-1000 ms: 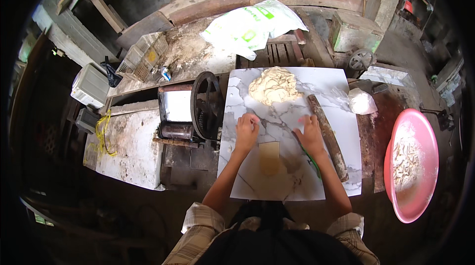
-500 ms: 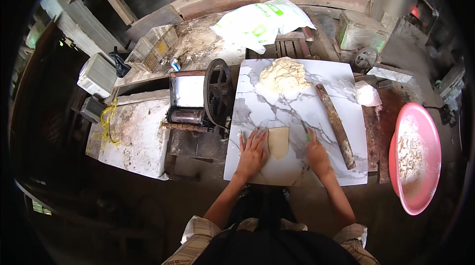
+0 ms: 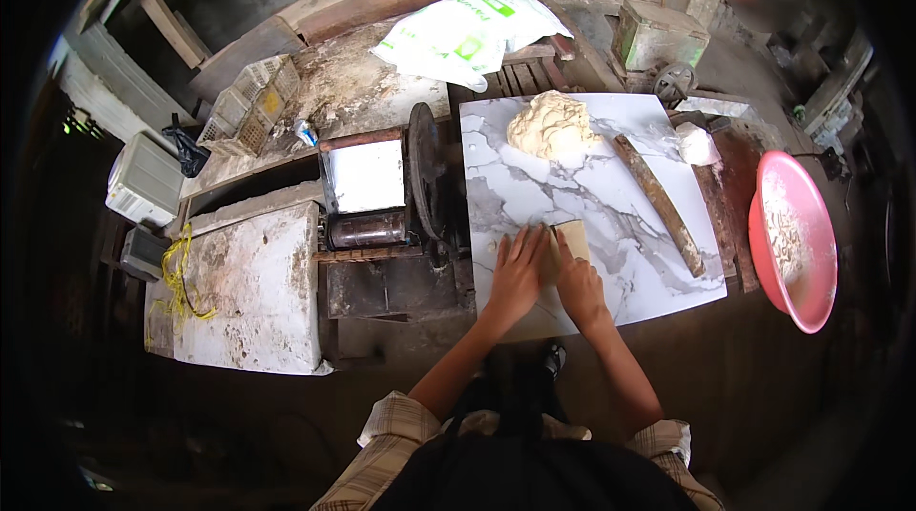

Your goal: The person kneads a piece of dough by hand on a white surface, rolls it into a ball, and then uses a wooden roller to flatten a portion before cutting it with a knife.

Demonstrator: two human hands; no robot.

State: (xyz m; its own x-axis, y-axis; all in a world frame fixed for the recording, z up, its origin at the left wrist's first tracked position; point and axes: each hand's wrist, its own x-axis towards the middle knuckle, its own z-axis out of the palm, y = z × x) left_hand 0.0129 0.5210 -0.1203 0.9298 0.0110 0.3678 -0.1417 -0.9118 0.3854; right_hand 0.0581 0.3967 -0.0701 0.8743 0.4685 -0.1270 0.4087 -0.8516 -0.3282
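Observation:
On the marbled board (image 3: 630, 206) lies a flat, tan sheet of dough (image 3: 573, 236), partly covered by my hands. My left hand (image 3: 518, 272) rests on its left side, fingers stretched out and slightly spread. Close beside it, my right hand (image 3: 579, 287) is closed round a knife (image 3: 559, 236); the dark blade reaches forward over the dough and the handle is hidden in the grip. A lumpy mass of pale dough (image 3: 551, 125) sits at the board's far side. To the right, a worn wooden rolling pin (image 3: 660, 208) lies aslant.
Left of the board stands a hand-cranked roller machine (image 3: 367, 187) with a large wheel (image 3: 426, 172). A pink basin (image 3: 819, 225) holding floury pieces is at the right. Behind are a white plastic sack (image 3: 468, 34) and a plastic basket (image 3: 250, 105).
My right hand has brought the knife left onto the dough sheet, close to my left hand. The left hand now covers part of the sheet. The whole view has shifted.

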